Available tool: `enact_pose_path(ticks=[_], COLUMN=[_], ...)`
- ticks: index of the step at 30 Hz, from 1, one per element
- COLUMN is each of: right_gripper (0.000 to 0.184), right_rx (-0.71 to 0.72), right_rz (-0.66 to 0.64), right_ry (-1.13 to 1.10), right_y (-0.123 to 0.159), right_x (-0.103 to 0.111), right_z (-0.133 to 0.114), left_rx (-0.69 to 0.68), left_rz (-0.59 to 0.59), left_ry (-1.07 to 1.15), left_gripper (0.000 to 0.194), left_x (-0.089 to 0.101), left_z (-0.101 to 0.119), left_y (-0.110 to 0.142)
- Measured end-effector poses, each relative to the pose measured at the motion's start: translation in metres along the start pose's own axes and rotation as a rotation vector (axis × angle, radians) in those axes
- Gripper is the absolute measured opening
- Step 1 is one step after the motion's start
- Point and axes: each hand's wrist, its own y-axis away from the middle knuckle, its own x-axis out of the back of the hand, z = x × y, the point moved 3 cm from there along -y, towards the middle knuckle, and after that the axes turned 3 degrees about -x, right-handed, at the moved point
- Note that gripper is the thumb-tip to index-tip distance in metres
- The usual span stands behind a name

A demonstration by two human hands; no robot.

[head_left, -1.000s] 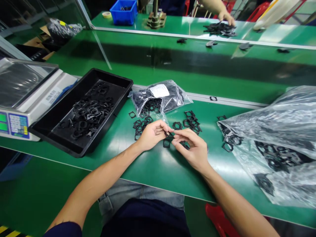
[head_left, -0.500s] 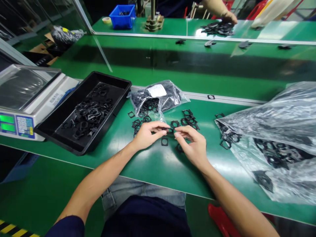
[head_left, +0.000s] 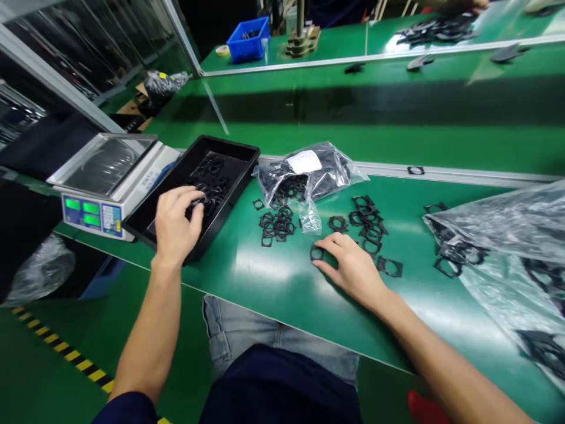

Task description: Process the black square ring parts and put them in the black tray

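My left hand (head_left: pixel 176 224) is over the black tray (head_left: pixel 241 154), its fingers curled with a dark plastic part (head_left: pixel 197 203) between the fingertips; the part is mostly hidden. More small black parts (head_left: pixel 214 191) lie loosely in that tray. On the green table, my right hand (head_left: pixel 353 268) has its thumb and index finger on the edges of a small black square frame with a round hole (head_left: pixel 316 253). Left of this hand is a pile of similar frames (head_left: pixel 278 222); just beyond it lies another cluster (head_left: pixel 366 218).
A clear bag of black parts (head_left: pixel 322 165) lies at the table's back edge. Left of the tray stands a weighing scale (head_left: pixel 106 176). A large open plastic bag (head_left: pixel 512 235) covers the right side. Beyond the divider are a blue bin (head_left: pixel 248 41) and a co-worker's hand (head_left: pixel 477 6).
My hands have parted. The left went from the middle of the table to the tray; the right stays near the middle and now grips a frame on the table. The view has shifted left.
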Motion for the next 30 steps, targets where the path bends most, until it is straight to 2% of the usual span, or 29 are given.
enact_pose_path(ticks=[2, 5, 8, 11, 15, 17, 19, 21, 24, 26, 30], right_gripper=[0.027, 0.029, 0.033, 0.028, 0.014, 0.012, 0.011, 0.01, 0.009, 0.011, 0.017], right_rx=[0.0, -0.046, -0.123, -0.157, -0.144, -0.13, -0.115, -0.087, -0.033, 0.001, 0.055], right_rz=[0.018, 0.117, 0.177, 0.154, 0.187, 0.25, 0.307, 0.317, 0.261, 0.208, 0.154], right_ry=[-0.031, 0.029, 0.196, 0.259, 0.175, 0.09, 0.002, -0.07, -0.116, -0.106, 0.001], right_y=[-0.002, -0.007, -0.012, -0.014, -0.011, -0.009, -0.008, -0.006, -0.005, -0.003, 0.0], right_x=[0.003, 0.012, 0.018, 0.017, 0.015, 0.017, 0.019, 0.021, 0.02, 0.019, 0.017], right_z=[0.001, 0.01, 0.025, 0.037, 0.04, 0.038, 0.036, 0.032, 0.022, 0.015, 0.007], left_rx=[-0.065, -0.246, -0.368, -0.421, -0.496, -0.508, -0.437, -0.274, -0.025, 0.046, 0.027], left_rz=[-0.091, -0.377, -0.568, -0.706, -0.85, -0.857, -0.814, -0.703, -0.558, -0.556, -0.598], left_ry=[0.165, 0.404, 0.379, 0.218, 0.197, 0.319, 0.542, 0.818, 1.137, 1.242, 1.268], left_gripper=[0.019, 0.018, 0.021, 0.019, 0.014, 0.013, 0.009, 0.007, 0.012, 0.011, 0.008], left_x=[-0.017, -0.055, -0.09, -0.111, -0.117, -0.118, -0.121, -0.128, -0.141, -0.149, -0.15], left_z=[0.031, 0.088, 0.129, 0.148, 0.162, 0.168, 0.171, 0.169, 0.159, 0.155, 0.154], left_y=[0.01, 0.031, 0.044, 0.039, 0.018, 0.008, 0.001, -0.001, 0.006, 0.013, 0.018])
